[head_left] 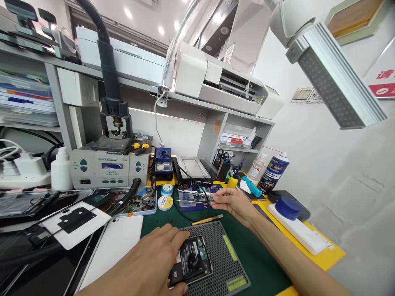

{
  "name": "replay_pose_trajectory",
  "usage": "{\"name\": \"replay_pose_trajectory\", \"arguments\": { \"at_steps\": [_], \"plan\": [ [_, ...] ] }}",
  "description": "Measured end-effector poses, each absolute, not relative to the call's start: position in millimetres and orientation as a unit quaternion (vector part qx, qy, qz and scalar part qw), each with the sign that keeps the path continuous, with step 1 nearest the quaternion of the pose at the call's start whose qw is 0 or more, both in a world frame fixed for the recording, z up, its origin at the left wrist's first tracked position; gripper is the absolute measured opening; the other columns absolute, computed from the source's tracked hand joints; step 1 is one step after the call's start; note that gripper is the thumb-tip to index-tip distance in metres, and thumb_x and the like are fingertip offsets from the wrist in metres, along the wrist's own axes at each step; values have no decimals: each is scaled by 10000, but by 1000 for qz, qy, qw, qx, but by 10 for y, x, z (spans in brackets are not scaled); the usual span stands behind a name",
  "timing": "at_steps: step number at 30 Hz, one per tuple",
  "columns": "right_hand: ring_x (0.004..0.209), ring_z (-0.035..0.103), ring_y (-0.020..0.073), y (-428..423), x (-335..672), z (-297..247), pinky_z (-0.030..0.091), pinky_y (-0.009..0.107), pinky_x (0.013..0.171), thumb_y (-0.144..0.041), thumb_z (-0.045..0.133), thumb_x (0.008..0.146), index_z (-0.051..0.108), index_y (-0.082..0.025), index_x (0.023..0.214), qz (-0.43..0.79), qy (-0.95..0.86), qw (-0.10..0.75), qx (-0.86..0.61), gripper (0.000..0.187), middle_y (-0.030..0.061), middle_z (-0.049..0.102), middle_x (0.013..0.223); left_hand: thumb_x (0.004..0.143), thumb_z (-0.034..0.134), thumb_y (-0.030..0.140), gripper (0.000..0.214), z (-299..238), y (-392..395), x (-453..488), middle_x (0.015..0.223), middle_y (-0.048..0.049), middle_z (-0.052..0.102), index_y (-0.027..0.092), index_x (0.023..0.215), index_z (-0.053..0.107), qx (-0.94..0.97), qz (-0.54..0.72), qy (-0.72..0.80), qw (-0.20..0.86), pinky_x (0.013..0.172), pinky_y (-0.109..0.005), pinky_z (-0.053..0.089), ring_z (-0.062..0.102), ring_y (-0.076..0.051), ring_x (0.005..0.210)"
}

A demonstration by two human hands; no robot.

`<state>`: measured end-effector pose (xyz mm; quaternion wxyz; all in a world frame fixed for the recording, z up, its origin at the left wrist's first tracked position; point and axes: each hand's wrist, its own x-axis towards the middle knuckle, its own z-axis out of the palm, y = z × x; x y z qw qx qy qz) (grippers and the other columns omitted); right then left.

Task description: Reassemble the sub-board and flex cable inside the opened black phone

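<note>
My left hand (154,255) is wrapped over the left edge of an opened phone (193,259), its thumb at the lower corner and fingers at the top. The phone's black battery and circuit board are exposed, and it lies on a grey honeycomb mat (228,263). Farther back, my right hand (230,201) pinches slim metal tweezers (194,202) that point left above a clear parts box (188,207). A white-tipped, pen-like tool (193,191) lies just behind them. Between my hands rests a gold-handled tool (207,220).
A hot-air station (108,168) stands at the back left, beside a tray of loose parts (138,205). Two round tins (165,202) sit near the parts box. White and black panels (120,234) cover the left side. A blue spray can (273,172) stands back right.
</note>
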<state>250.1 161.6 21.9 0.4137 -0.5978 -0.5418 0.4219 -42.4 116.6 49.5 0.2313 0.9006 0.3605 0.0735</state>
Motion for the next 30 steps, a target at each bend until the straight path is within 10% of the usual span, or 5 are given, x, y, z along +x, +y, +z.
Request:
{"name": "replay_pose_trajectory", "arguments": {
  "at_steps": [17,30],
  "plan": [
    [1005,695,244,1507,2526,170,592,447,849,-310,655,991,643,-169,1229,236,-753,239,-566,277,86,679,1221,696,667,225,729,386,1188,-310,1325,-160,655,149,1413,567,904,62,375,199,1098,-497,428,558,-375,1279],
    [861,691,201,1228,2378,498,584,388,775,-354,633,996,674,-160,1063,322,-675,352,-562,210,45,705,990,663,663,252,745,447,1170,-254,1214,-112,699,242,1398,545,913,142,332,188,1072,-494,445,570,-397,1235]
  ]
}}
